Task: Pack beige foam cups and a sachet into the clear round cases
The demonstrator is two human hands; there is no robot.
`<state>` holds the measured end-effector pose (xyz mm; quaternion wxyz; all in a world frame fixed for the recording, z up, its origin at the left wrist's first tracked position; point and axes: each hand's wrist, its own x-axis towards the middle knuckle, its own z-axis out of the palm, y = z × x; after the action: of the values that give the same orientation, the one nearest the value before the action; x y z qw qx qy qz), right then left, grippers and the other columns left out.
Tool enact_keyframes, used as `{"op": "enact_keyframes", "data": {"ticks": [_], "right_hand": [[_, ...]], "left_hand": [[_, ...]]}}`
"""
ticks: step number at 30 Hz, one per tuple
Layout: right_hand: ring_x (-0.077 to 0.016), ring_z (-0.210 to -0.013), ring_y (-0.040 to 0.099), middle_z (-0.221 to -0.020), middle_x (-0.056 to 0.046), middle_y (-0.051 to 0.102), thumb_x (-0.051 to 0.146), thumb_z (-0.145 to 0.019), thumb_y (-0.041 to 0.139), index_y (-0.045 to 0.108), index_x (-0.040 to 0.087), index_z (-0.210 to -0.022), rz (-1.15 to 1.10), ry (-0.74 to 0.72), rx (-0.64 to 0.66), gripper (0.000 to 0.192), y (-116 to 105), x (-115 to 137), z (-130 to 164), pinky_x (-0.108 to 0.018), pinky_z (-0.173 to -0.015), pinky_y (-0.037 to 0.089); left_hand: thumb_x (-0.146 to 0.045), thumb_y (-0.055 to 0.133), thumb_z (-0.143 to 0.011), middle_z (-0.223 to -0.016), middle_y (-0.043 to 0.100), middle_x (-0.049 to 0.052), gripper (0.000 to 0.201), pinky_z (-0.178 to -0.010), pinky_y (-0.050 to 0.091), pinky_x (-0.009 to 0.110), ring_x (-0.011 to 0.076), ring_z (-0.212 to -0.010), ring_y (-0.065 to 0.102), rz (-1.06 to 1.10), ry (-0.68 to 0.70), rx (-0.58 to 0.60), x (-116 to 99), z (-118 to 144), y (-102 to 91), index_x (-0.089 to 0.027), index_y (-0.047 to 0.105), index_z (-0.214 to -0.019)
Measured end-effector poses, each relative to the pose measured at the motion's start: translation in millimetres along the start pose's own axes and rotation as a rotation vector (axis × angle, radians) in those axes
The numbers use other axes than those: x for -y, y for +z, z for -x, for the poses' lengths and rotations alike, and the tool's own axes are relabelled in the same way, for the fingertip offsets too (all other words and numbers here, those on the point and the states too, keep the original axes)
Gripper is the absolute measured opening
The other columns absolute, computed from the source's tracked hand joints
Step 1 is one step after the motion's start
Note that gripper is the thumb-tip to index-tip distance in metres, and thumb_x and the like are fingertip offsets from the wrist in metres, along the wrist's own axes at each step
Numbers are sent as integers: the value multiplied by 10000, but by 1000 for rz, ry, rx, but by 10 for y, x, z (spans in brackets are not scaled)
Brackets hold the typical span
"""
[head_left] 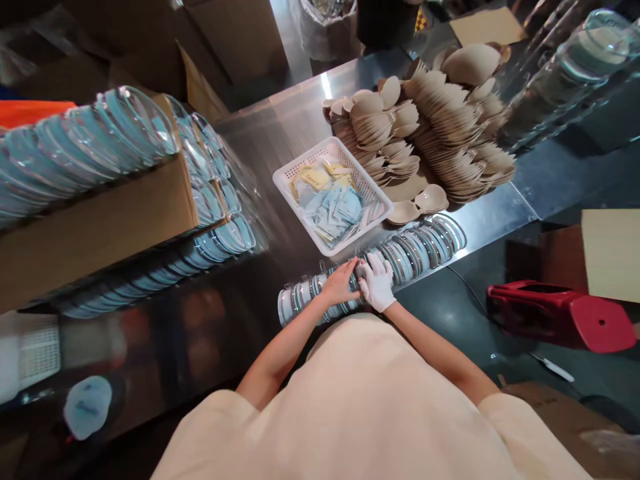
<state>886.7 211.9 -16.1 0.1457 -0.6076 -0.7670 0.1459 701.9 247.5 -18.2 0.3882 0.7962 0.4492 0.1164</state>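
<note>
A long row of clear round plastic lids (410, 257) stands on edge, packed face to face, along the front of the steel table. My bare left hand (341, 283) lies over the middle of this row, fingers and thumb bent around lids there. Right beside it, my right hand (377, 283) wears a white glove and has its fingers curled over the neighbouring lids. The two hands nearly touch. What sits under the fingertips is partly hidden. Just beyond the hands is a white plastic basket (287, 190) with small yellow and pale blue sachets.
Piles of brown moulded-fibre spoons (450, 127) lie behind the basket's right side. At left, more lids (85, 147) fill a cardboard box (90, 247). Tall sleeves of clear containers (560, 80) lean at the far right. A red stool-like object (560, 313) is on the floor at right.
</note>
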Motion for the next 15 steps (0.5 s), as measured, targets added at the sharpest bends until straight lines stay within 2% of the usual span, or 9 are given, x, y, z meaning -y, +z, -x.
{"op": "enact_keyframes", "data": {"ticks": [4,5,7,9,11,13,15], "right_hand": [[-336,-1470,434,-1582,-207,489,279,-911,599,522,136,-1472,-108,-58,-49,584,25,-288,231,-541,-1213,349],[-336,-1445,468,-1557,-198,522,285,-909,606,548,150,-1449,-153,-59,-49,560,9,-325,241,-539,-1201,372],[-312,-1392,533,-1499,-172,586,311,-947,564,571,180,-1429,-294,-61,-55,499,-66,-418,171,-518,-1174,420],[-268,-1324,594,-1431,-142,641,322,-1006,451,556,204,-1445,-441,-21,-83,467,-204,-587,-37,-472,-1136,471],[-255,-1281,614,-1380,-135,671,297,-1025,365,552,201,-1454,-442,95,-127,478,-391,-844,-379,-448,-1124,478],[-282,-1303,579,-1391,-166,660,240,-995,370,574,158,-1441,-253,227,-127,497,-589,-1133,-805,-456,-1148,435],[-324,-1382,492,-1471,-204,600,172,-938,423,555,106,-1464,16,312,-46,546,-747,-1374,-1219,-492,-1169,375]], "left_hand": [[-415,872,-723,-1653,441,148,1075,-1252,394,500,345,-1500,455,22,-7,-22,-7,42,9,-198,349,-1637],[-441,859,-754,-1619,490,142,999,-1230,424,489,337,-1468,497,34,-10,-46,-5,12,-8,-208,402,-1611],[-474,732,-902,-1499,615,124,691,-1190,464,457,298,-1383,580,56,-35,-169,1,-157,-83,-220,537,-1515],[-412,528,-1040,-1387,683,119,434,-1190,454,433,263,-1331,610,49,-112,-362,3,-495,-211,-210,630,-1410],[-305,433,-1068,-1413,657,152,423,-1227,397,440,267,-1370,567,-1,-223,-474,-1,-957,-361,-162,614,-1423],[-204,456,-1034,-1548,548,189,515,-1262,326,468,292,-1465,465,-58,-296,-398,-6,-1430,-492,-109,495,-1538],[-138,493,-994,-1626,477,158,585,-1288,256,481,292,-1528,385,-76,-286,-258,-3,-1798,-577,-140,456,-1578]]}}
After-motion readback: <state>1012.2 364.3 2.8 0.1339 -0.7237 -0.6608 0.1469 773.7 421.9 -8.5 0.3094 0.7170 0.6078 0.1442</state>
